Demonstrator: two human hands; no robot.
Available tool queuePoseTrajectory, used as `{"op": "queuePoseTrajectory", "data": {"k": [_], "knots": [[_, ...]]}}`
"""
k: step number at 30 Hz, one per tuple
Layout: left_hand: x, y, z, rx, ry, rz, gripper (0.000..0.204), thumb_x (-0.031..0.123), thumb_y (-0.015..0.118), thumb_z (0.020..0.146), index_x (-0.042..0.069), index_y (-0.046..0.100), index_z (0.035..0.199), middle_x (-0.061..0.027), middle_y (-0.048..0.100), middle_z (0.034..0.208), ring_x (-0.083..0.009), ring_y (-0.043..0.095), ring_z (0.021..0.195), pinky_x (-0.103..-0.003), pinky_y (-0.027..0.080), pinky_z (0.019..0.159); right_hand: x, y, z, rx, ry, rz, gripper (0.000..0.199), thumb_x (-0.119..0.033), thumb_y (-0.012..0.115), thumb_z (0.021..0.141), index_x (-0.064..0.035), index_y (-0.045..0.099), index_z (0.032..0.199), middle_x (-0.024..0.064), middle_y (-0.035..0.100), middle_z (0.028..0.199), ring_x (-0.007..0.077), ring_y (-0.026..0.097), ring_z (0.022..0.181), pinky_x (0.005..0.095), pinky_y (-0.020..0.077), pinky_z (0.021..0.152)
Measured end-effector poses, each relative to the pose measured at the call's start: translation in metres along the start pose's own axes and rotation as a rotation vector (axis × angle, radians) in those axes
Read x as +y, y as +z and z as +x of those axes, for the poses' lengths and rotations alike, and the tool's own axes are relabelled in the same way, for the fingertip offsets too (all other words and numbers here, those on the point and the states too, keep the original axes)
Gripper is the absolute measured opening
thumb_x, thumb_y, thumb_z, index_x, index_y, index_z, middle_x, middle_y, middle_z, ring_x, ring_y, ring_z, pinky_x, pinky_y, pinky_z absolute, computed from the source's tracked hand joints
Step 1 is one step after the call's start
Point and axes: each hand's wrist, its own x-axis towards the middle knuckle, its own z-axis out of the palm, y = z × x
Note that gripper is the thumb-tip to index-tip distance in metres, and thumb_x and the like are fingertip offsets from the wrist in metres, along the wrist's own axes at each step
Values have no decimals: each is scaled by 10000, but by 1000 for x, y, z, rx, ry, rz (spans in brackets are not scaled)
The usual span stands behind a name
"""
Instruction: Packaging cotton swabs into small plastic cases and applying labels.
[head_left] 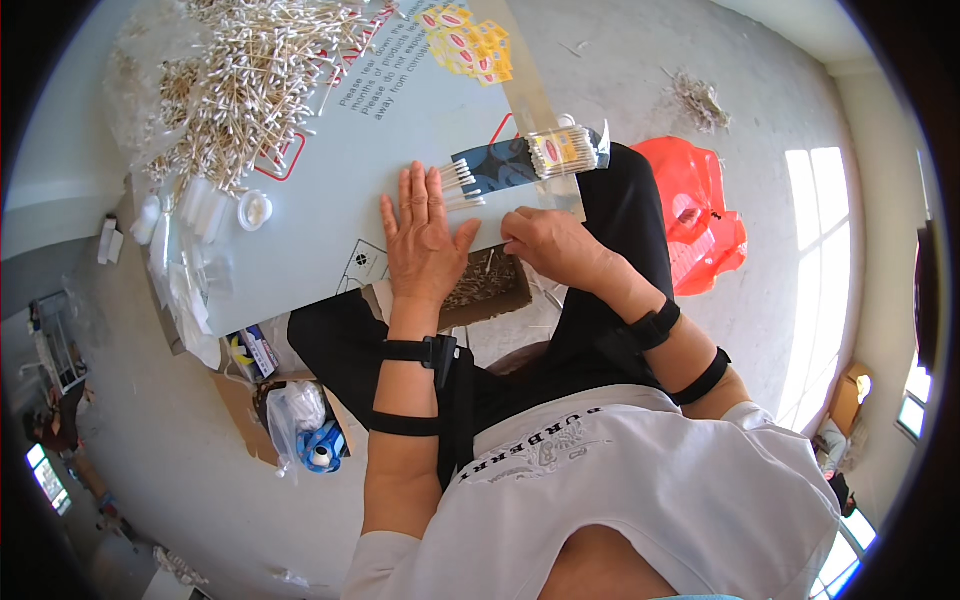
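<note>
My left hand (424, 232) lies flat, fingers spread, on a grey board (330, 230) that rests over my lap. Its fingertips reach a dark blue printed sleeve (497, 166) with several cotton swabs (458, 186) sticking out of its left end. My right hand (545, 243) is curled at the board's near edge, fingers pinched on the rim of the board or on a thin clear film there; I cannot tell which. A clear pack of cotton swabs (566, 151) lies just past the sleeve. A strip of clear tape (528, 90) runs away from it.
A big loose heap of wooden cotton swabs (240, 80) covers the board's far left. Yellow and red labels (468, 40) lie at the far middle. Small white tubes and a lid (254, 209) sit at the left edge. An orange plastic bag (700, 215) lies on the floor at right, a blue tape roll (322, 452) at left.
</note>
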Motion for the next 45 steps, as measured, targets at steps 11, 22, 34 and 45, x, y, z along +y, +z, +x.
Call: {"op": "queuePoseTrajectory", "data": {"k": [11,22,34,45], "knots": [[-1,1,0,-27,-5,-17,758,409,575,911,18,275,1487,-147,252,1562,-292,215,1456,-524,132,1173,25,-5,162,495,14,192,109,-96,658,828,-5,629,881,167,654,796,330,637,755,388,498,683],[1,0,1,-115,-28,-24,774,473,532,921,-37,312,1459,-171,249,1564,-294,174,1470,-525,107,1177,-4,15,297,363,-278,-398,93,-77,628,797,-124,669,866,69,577,961,257,606,982,370,506,814],[-1,1,-1,-37,-24,-32,793,440,589,897,10,274,1484,-150,227,1568,-305,221,1451,-519,151,1165,21,-4,172,7,-191,-247,56,-36,638,732,-50,616,781,108,578,810,316,612,817,412,495,664],[-17,9,26,435,-161,-854,547,245,442,1016,-7,281,1474,-205,269,1529,-328,284,1415,-425,250,1149,17,44,98,706,41,646,268,-32,483,972,13,571,1221,127,540,1304,197,517,1197,284,394,1015]]}}
